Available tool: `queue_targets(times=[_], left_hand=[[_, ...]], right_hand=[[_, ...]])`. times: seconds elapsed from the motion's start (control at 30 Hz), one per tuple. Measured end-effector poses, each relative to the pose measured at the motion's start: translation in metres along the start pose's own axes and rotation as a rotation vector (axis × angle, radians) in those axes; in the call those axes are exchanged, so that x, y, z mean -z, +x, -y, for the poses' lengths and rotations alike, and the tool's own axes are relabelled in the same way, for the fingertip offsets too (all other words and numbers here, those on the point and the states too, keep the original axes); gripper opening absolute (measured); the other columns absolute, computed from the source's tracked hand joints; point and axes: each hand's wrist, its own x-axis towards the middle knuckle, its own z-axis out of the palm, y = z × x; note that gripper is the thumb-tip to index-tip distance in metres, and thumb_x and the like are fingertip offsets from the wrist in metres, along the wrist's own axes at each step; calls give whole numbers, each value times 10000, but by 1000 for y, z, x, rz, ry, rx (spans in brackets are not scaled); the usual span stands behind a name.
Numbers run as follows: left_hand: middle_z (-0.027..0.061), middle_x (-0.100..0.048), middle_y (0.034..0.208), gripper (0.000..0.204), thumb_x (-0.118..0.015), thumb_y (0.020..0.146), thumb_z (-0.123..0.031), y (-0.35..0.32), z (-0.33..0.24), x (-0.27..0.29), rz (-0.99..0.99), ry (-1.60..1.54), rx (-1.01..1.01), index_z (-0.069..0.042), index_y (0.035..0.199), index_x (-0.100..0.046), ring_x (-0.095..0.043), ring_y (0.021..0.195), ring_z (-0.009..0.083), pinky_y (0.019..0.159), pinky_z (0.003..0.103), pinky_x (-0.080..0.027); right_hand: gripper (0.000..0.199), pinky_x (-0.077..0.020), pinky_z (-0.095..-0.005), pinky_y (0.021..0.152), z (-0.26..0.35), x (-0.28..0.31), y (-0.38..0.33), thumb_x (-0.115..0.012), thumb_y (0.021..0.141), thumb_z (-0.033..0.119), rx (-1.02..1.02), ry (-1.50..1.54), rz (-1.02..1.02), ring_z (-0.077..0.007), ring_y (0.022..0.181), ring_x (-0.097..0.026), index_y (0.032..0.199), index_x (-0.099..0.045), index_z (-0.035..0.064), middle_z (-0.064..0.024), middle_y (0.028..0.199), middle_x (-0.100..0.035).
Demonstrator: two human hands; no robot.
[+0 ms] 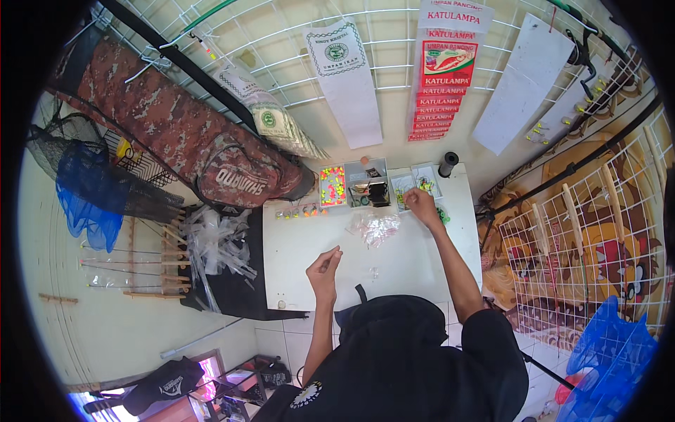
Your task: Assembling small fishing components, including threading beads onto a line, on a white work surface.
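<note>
Reaching past the heap of small clear packets (375, 228), right hand (420, 205) curls over the compartment trays (365, 184), grip unclear. Left hand (325, 267) hovers nearer the body, fingertips pinched, contents too small to tell.

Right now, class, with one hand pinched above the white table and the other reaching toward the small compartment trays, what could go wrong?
1. The left hand pinches something too small to make out; dropped, it could vanish on the white table.
2. The right hand reaches past the clear plastic packets and might sweep them aside.
3. It could also knock the tray of bright beads.
</note>
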Motion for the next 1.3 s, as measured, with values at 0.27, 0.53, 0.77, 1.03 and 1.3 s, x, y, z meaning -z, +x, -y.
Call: queue_targets(times=[0.27, 0.53, 0.77, 1.03, 1.3], left_hand=[[88, -695, 909, 195, -715, 847, -20, -15, -4, 15, -114, -28, 49, 50, 1028, -690, -640, 857, 121, 801, 230, -492], [109, -701, 906, 195, -707, 850, -27, -27, -2, 21, -187, -31, 63, 52, 1026, -685, -657, 838, 140, 777, 234, -499], [72, -698, 902, 176, -722, 840, -15, -31, -1, 23, -207, -65, 78, 36, 1007, -704, -634, 829, 100, 794, 230, -504], [67, -690, 906, 133, -705, 846, 16, -17, -4, 6, -117, -135, 45, 30, 976, -685, -628, 846, 98, 796, 225, -493], [63, -682, 934, 169, -717, 842, -9, 3, -5, -16, 16, -88, 47, 18, 1005, -682, -617, 870, 102, 818, 241, -487]], right_hand=[[143, -543, -413, 763, -26, -39, 61, -606, 763, 52, 183, -271, 83, -352, 811, -679, 860, -706, 17, -204, 834, -686], [116, -531, -473, 757, -34, -54, 67, -600, 745, 36, 239, -653, 32, -375, 847, -634, 800, -700, 58, -177, 876, -637], [75, -509, -482, 791, -22, -54, 59, -597, 735, 23, 198, -537, 49, -380, 882, -616, 774, -661, 30, -190, 886, -632], [105, -510, -431, 762, -38, -40, 67, -608, 718, 6, 224, -282, -72, -403, 809, -627, 815, -648, 2, -219, 818, -646], [107, -477, -228, 635, 4, 1, 53, -729, 791, 81, 52, 178, -108, -64, 659, -596, 867, -668, 36, -20, 749, -681]])
